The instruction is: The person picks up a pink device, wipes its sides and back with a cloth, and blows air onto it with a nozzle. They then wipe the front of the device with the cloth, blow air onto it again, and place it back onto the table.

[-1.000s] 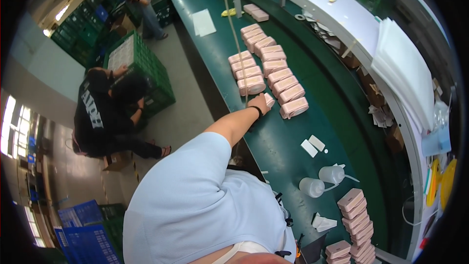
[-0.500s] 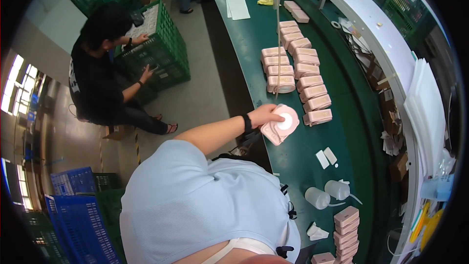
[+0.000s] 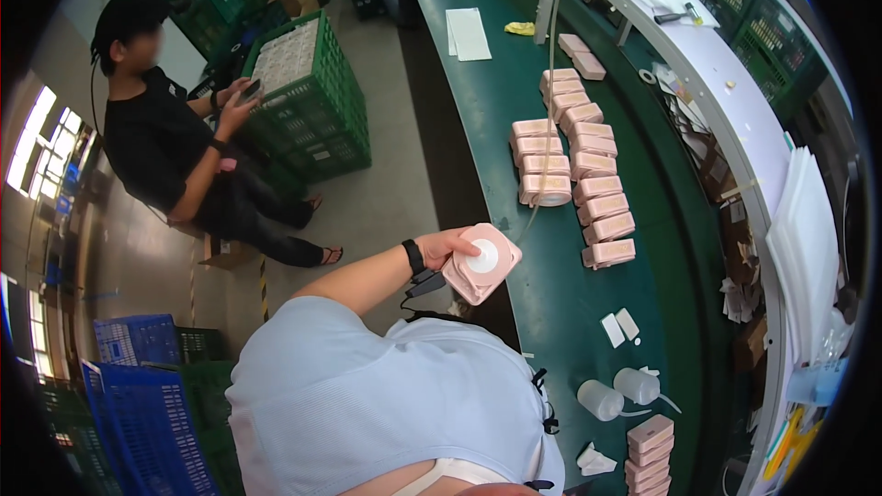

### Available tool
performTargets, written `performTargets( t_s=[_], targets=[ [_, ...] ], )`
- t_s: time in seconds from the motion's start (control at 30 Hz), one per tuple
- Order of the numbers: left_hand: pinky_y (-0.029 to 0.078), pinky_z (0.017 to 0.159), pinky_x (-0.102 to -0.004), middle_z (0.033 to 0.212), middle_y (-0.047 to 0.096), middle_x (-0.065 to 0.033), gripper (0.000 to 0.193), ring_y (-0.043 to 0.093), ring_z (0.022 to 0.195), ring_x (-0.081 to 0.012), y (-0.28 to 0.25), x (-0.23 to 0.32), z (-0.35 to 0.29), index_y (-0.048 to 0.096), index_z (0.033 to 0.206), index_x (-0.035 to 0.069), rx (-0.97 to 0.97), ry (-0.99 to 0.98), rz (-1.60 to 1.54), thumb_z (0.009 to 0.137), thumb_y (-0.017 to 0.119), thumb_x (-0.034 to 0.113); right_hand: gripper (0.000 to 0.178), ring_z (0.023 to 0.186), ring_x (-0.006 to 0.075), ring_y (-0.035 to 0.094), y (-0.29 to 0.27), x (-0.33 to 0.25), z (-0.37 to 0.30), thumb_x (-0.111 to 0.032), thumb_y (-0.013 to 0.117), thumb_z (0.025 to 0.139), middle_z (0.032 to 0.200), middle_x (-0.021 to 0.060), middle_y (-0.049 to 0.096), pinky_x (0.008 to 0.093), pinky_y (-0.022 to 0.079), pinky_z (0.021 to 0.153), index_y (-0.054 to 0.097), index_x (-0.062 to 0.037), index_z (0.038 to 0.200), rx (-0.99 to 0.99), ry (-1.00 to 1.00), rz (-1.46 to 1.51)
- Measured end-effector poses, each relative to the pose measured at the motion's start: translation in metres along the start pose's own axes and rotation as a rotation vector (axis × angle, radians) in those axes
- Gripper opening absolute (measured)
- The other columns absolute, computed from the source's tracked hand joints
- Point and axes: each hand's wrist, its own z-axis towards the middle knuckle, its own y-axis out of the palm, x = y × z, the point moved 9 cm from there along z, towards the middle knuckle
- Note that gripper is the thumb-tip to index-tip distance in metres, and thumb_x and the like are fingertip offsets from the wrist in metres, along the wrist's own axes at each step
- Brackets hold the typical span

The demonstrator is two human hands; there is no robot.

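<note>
My left hand [image 3: 447, 248] is closed on a pink plastic casing [image 3: 485, 283] with rounded corners and a white round disc. The thumb lies over the disc and the fingers go underneath, out of sight. The casing is held in the air beside the near edge of the green workbench [image 3: 542, 285]. A dark handheld tool, partly hidden, shows below my wrist. Two rows of similar pink casings [image 3: 606, 202] stand on the bench beyond my hand. My right hand does not show.
Squeeze bottles [image 3: 600, 400], small white pieces [image 3: 613, 331] and a stack of pink casings [image 3: 649, 459] occupy the bench's right. A thin hose [image 3: 553, 92] hangs over the casings. A co-worker [image 3: 156, 138] holding a phone stands left by green crates [image 3: 322, 101].
My left hand has drawn the pink casing left and lower in view, off the bench's edge. The co-worker has straightened up and raised a phone. The view has shifted, so the bench items appear lower.
</note>
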Motion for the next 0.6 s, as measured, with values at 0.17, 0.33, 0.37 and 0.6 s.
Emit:
performTargets(
  t_s=[0.17, 0.33, 0.37, 0.6],
  targets=[
    [0.054, 0.094, -0.0372, 0.120, 0.063, -0.0097, 0.055, 0.064, 0.107, -0.0209, 0.011, 0.041, -0.023, 0.050, 0.131, 0.003, -0.072, 0.179, 0.131, 0.081, 0.073, 0.008, 0.050, 0.104, 0.0213, 0.060, 0.002, -0.089, 0.001, -0.003, 0.069, 0.084, 0.119, 0.0151, 0.062, 0.0337, 0.047, 0.092, 0.053, 0.0040, 0.131, -0.358, -0.251, 0.193],
    [0.055, 0.088, -0.0379, 0.114, 0.064, -0.0097, 0.050, 0.065, 0.106, -0.0237, 0.034, 0.087, -0.036, 0.056, 0.125, 0.005, 0.059, 0.320, 0.700, 0.078, 0.073, 0.008, 0.034, 0.091, 0.0348, 0.061, 0.077, -0.214, -0.001, -0.009, 0.068, 0.087, 0.101, 0.0185, 0.063, 0.0385, 0.048, 0.082, 0.059, -0.0014, 0.120, -0.834, -0.540, 0.017],
    [0.055, 0.086, -0.0376, 0.111, 0.064, -0.0094, 0.047, 0.064, 0.104, -0.0252, 0.047, 0.098, -0.043, 0.058, 0.122, 0.007, 0.101, 0.353, 1.042, 0.077, 0.073, 0.011, 0.031, 0.090, 0.0322, 0.064, 0.096, -0.214, 0.003, -0.011, 0.068, 0.086, 0.098, 0.0162, 0.067, 0.0379, 0.050, 0.080, 0.062, -0.0016, 0.115, -0.860, -0.550, 0.014],
    [0.054, 0.075, -0.0399, 0.097, 0.061, -0.0095, 0.037, 0.062, 0.094, -0.0297, 0.037, 0.084, -0.043, 0.066, 0.102, 0.013, 0.214, 0.357, 2.283, 0.068, 0.076, 0.023, 0.024, 0.080, 0.0388, 0.063, 0.173, -0.267, 0.012, -0.027, 0.069, 0.085, 0.084, 0.0166, 0.065, 0.0448, 0.051, 0.065, 0.056, -0.0066, 0.089, -0.898, -0.790, -0.409]
  ],
)
